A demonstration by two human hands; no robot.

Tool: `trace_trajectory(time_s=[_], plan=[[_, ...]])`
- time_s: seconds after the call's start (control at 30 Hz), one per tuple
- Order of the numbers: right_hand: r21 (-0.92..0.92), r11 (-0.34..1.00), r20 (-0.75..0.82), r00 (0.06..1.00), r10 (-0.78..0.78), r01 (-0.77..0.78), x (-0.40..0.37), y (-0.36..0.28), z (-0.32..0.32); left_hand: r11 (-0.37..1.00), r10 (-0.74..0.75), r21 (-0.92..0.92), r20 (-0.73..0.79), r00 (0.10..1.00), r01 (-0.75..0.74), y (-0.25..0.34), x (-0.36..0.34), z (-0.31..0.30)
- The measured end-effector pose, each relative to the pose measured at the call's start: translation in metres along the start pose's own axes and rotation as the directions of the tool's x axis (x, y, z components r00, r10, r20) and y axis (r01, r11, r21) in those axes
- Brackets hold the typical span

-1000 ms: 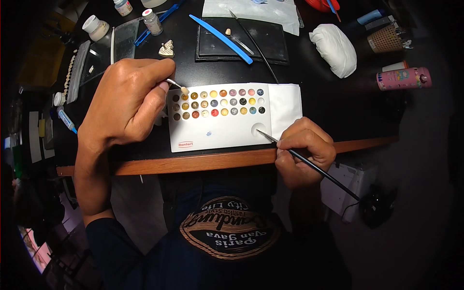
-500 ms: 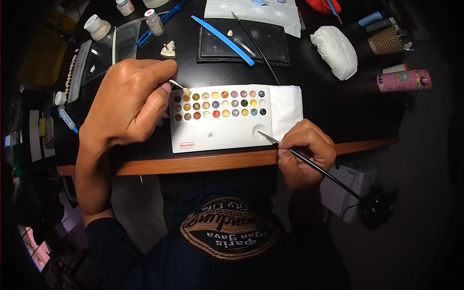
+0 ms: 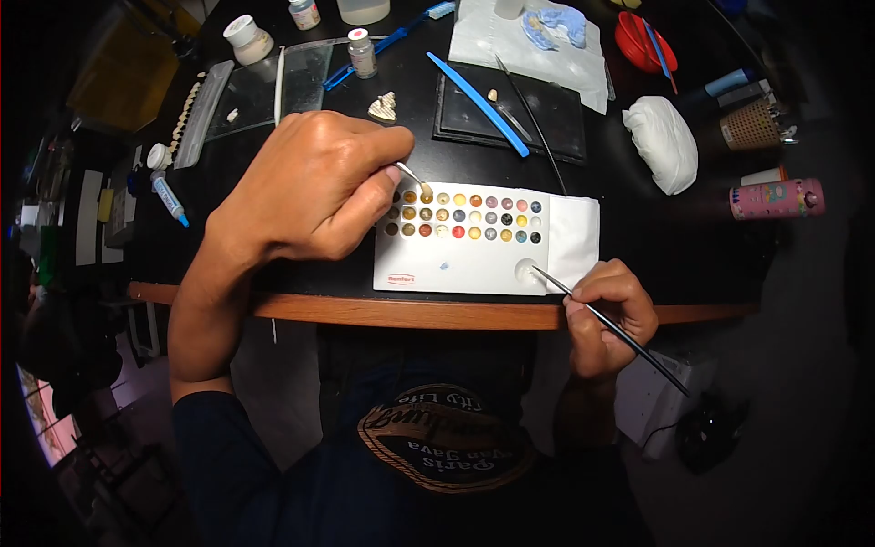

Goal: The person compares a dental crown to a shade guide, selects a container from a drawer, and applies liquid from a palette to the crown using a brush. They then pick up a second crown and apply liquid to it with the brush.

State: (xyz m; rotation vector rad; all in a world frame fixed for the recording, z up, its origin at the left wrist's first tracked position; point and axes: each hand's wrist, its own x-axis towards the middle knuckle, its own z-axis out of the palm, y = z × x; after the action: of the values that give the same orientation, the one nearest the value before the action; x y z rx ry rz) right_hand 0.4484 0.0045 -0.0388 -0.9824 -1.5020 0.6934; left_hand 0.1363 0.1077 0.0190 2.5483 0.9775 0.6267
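A white palette (image 3: 483,269) with three rows of small coloured wells lies near the table's front edge. My left hand (image 3: 314,187) is closed on a thin metal holder (image 3: 408,170) over the palette's upper left; a small tooth-coloured piece (image 3: 425,188) sits at its tip. My right hand (image 3: 612,314) pinches a black-handled brush (image 3: 615,330), its tip in the round white well (image 3: 528,271) at the palette's lower right. A folded white paper (image 3: 574,239) lies beside the palette's right side.
Behind the palette is a dark slab (image 3: 565,123) with a blue tool (image 3: 478,102) and a thin black brush (image 3: 531,118). Jars (image 3: 362,53), a glass plate (image 3: 246,100), a red bowl (image 3: 638,41), a white wad (image 3: 663,146) and a pink bottle (image 3: 775,199) stand or lie around.
The whole view has shifted, so the table things appear further right and slightly lower. Both hands keep their grips, and the brush tip remains in the round well.
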Motion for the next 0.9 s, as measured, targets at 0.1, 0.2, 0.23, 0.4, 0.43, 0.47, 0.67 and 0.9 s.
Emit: trace_trajectory(time_s=[0.1, 0.2, 0.23, 0.4, 0.43, 0.47, 0.67, 0.9], plan=[[0.085, 0.996, -0.002, 1.0, -0.01, 0.01, 0.006, -0.006, 0.0, 0.999, -0.025, -0.034, 0.031, 0.999, 0.026, 0.001, 0.001, -0.001], [0.132, 0.988, 0.016, 0.996, -0.084, 0.081, 0.025, -0.021, 0.007, 0.984, -0.033, -0.175, 0.054, 0.998, 0.042, 0.004, 0.004, -0.004], [0.12, 0.982, 0.059, 0.986, -0.157, 0.149, 0.035, -0.028, 0.009, 0.971, -0.03, -0.234, 0.044, 0.999, 0.039, 0.004, 0.004, -0.004], [0.1, 0.904, 0.247, 0.87, -0.426, 0.415, 0.096, -0.052, 0.029, 0.961, 0.009, -0.277, 0.044, 0.999, 0.004, -0.001, 0.005, -0.008], [0.137, 0.872, 0.255, 0.834, -0.49, 0.471, 0.107, -0.051, 0.036, 0.946, 0.012, -0.325, 0.017, 1.0, -0.006, 0.0, 0.005, -0.007], [0.175, 0.859, 0.264, 0.818, -0.511, 0.48, 0.114, -0.05, 0.042, 0.951, 0.023, -0.308, 0.009, 1.0, -0.019, -0.001, 0.006, -0.007], [0.329, 0.855, 0.219, 0.848, -0.482, 0.401, 0.114, -0.034, 0.066, 0.917, 0.075, -0.388, -0.064, 0.995, -0.094, -0.004, 0.005, -0.003], [0.363, 0.831, 0.216, 0.829, -0.516, 0.422, 0.105, -0.028, 0.067, 0.917, 0.117, -0.365, -0.136, 0.984, -0.16, -0.005, 0.006, 0.003]])
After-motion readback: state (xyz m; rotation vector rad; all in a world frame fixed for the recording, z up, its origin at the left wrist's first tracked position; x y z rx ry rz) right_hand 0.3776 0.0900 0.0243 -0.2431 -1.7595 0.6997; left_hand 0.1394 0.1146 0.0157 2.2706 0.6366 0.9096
